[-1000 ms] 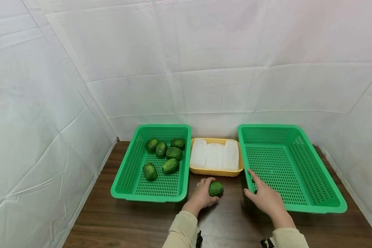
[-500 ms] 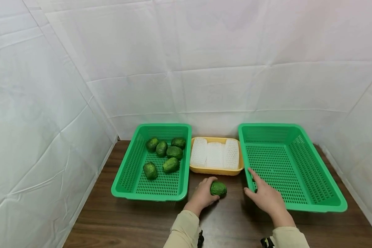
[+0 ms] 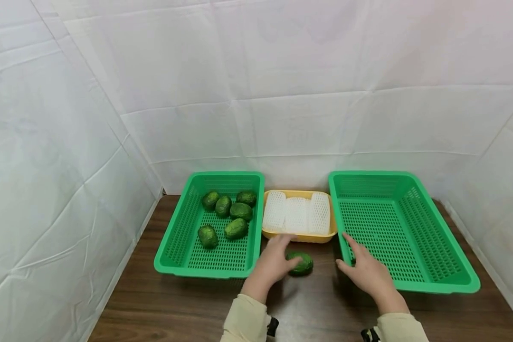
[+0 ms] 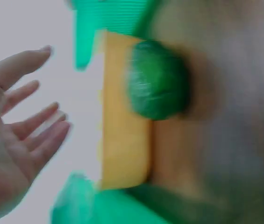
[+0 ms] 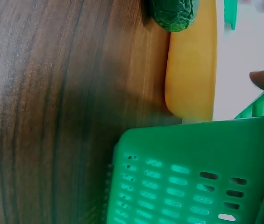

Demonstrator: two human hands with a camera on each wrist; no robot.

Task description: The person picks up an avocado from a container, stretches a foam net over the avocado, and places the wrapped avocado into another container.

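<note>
On the dark wooden table, a dark green, wrinkled avocado [image 3: 301, 264] lies in front of the yellow tray. My left hand [image 3: 272, 262] is just left of it, thumb and fingers spread. The left wrist view shows a gap between that hand [image 4: 15, 135] and the avocado [image 4: 159, 81]. My right hand [image 3: 369, 271] rests at the left rim of the right green basket [image 3: 410, 286], index finger and thumb spread apart across it. In the right wrist view, one digit shows beyond the rim of that basket [image 5: 169, 140]; the other fingers are mostly hidden.
Several avocados [image 3: 236, 228] lie in the left green basket [image 3: 205, 272]. Between the baskets stands the yellow tray [image 3: 299, 237], holding white foam nets [image 3: 297, 214]. White sheeting [image 3: 282, 123] walls the table at the back and sides.
The left hand has let go of the avocado and drawn back to the left, its fingers spreading. The avocado now lies on the table. The right hand has stayed at the basket rim.
</note>
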